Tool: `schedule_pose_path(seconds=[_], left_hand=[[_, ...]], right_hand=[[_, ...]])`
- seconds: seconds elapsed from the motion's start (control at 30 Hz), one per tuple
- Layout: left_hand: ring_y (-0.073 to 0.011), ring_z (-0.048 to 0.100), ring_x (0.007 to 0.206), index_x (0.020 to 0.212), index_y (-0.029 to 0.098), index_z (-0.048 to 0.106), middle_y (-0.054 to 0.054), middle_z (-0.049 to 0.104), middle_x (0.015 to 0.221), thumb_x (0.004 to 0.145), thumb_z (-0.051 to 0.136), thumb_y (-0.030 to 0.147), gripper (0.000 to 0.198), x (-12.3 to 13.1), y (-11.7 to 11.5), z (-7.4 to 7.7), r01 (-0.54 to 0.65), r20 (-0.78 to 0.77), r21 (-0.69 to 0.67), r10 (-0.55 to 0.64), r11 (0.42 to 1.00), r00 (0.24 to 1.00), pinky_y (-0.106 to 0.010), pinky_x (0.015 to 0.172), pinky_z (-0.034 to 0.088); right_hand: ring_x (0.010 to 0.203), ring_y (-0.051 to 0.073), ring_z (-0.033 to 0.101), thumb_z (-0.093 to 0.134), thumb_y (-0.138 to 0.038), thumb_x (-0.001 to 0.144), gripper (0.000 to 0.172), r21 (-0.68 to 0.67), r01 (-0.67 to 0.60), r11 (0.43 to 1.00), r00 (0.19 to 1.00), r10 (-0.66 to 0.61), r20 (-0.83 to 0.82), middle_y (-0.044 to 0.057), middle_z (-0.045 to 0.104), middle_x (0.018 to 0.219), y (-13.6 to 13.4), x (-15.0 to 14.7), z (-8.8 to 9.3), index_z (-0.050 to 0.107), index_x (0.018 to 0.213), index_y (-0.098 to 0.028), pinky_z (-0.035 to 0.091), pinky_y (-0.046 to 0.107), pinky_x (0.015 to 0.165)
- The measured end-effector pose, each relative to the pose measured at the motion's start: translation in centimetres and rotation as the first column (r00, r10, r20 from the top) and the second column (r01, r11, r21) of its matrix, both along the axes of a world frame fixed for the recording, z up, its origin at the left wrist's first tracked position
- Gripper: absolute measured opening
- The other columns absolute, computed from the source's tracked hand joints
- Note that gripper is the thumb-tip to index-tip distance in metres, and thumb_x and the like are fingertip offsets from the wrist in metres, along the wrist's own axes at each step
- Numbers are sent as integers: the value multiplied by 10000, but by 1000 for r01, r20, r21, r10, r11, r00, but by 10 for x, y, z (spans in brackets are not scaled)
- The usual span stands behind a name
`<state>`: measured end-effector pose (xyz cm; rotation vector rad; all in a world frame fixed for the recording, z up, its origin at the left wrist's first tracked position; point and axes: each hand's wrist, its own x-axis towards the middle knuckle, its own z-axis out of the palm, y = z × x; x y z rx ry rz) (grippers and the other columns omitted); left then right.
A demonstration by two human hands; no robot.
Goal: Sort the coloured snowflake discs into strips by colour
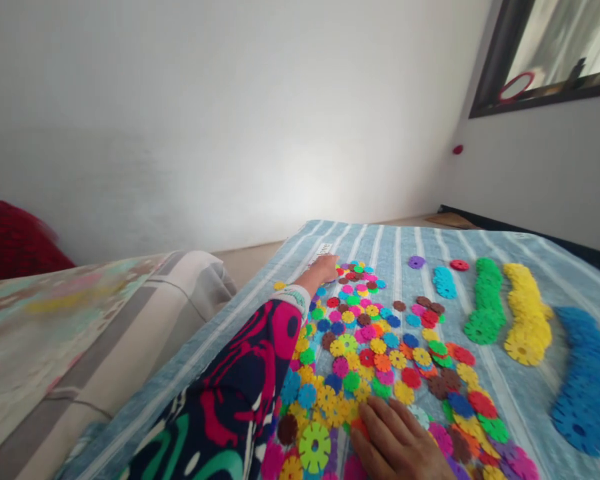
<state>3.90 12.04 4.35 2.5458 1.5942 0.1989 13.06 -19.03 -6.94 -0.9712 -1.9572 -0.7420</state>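
Observation:
Colourful notched plastic discs (350, 343) lie in a loose, mixed pile on a blue-and-white striped cloth (405, 240). My left hand (323, 270) is stretched out to the pile's far left edge, its fingers drawn together; what they hold, if anything, is hidden. Over the near part of the pile, my right hand (400, 437) lies palm down with its fingers extended on the discs. An orange disc (359, 427) shows beside its fingertips. To the right, overlapping rows are laid by colour: green discs (485, 300), yellow discs (527, 313) and dark blue discs (585, 387).
Shorter groups sit farther back: light blue discs (445, 283), a purple disc (417, 262) and a red disc (459, 265). A cloth-covered surface (145, 333) stands on the left. Behind is a white wall (230, 120), with a dark-framed window (500, 57) at upper right.

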Motion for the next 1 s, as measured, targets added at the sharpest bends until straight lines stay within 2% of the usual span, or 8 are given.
schedule_pose_path(seconds=[0.13, 0.27, 0.4, 0.57, 0.73, 0.9, 1.0], left_hand=[[-210, 574, 1024, 1158, 169, 551, -84, 562, 1181, 894, 545, 318, 303, 17, 19, 0, 12, -92, -113, -22, 993, 995, -410, 855, 503], [-205, 581, 1011, 1136, 173, 562, -78, 575, 1150, 885, 560, 307, 284, 19, 21, 2, -30, -131, -150, 10, 988, 991, -387, 841, 507], [-211, 575, 1026, 1134, 169, 564, -77, 573, 1155, 881, 567, 304, 286, 10, 16, 3, -77, -68, -131, 69, 988, 995, -395, 851, 502], [-214, 584, 1001, 1128, 153, 566, -73, 580, 1139, 882, 564, 315, 295, -6, 13, 9, -149, 118, -147, 167, 978, 979, -391, 829, 512], [-187, 615, 894, 1098, 127, 582, -63, 616, 1054, 884, 561, 302, 277, -24, 4, 19, -202, 364, -226, 275, 953, 890, -352, 752, 539], [-142, 643, 707, 1099, 113, 617, -42, 669, 795, 785, 599, 76, 316, -35, -4, 24, -181, 554, -330, 346, 926, 757, -229, 617, 515], [-134, 646, 671, 1065, 95, 625, -37, 673, 739, 730, 610, 26, 343, -36, -7, 24, -145, 639, -376, 370, 915, 674, -208, 607, 509]], right_hand=[[877, 204, 671, 412, -393, 936, 276, 10, 13, 1000, 1000, -13, -2, 48, 717, 894, 3, -3, 2, 627, 916, -222, 472, 393, 909], [837, 193, 669, 451, -336, 922, 211, 41, -5, 999, 999, 6, -39, 29, 718, 850, 4, -3, 13, 626, 893, -222, 474, 385, 901], [797, 190, 661, 416, -345, 931, 258, 41, 0, 999, 995, 4, -100, 26, 714, 791, 4, -7, 25, 621, 842, -216, 481, 368, 880], [781, 181, 660, 348, -320, 951, 331, 80, -2, 997, 990, 13, -142, 15, 713, 759, 5, -10, 29, 622, 796, -218, 449, 342, 915], [767, 178, 663, 319, -370, 966, 380, 75, -16, 997, 990, 27, -138, 22, 716, 769, 4, -9, 26, 636, 818, -220, 458, 324, 868], [777, 190, 667, 380, -388, 946, 319, 36, -39, 999, 992, 43, -118, 17, 717, 783, 2, -7, 24, 639, 859, -224, 486, 325, 792], [776, 193, 666, 391, -379, 940, 302, 20, -40, 999, 992, 42, -117, 16, 718, 787, 2, -7, 23, 641, 869, -225, 498, 326, 764]])
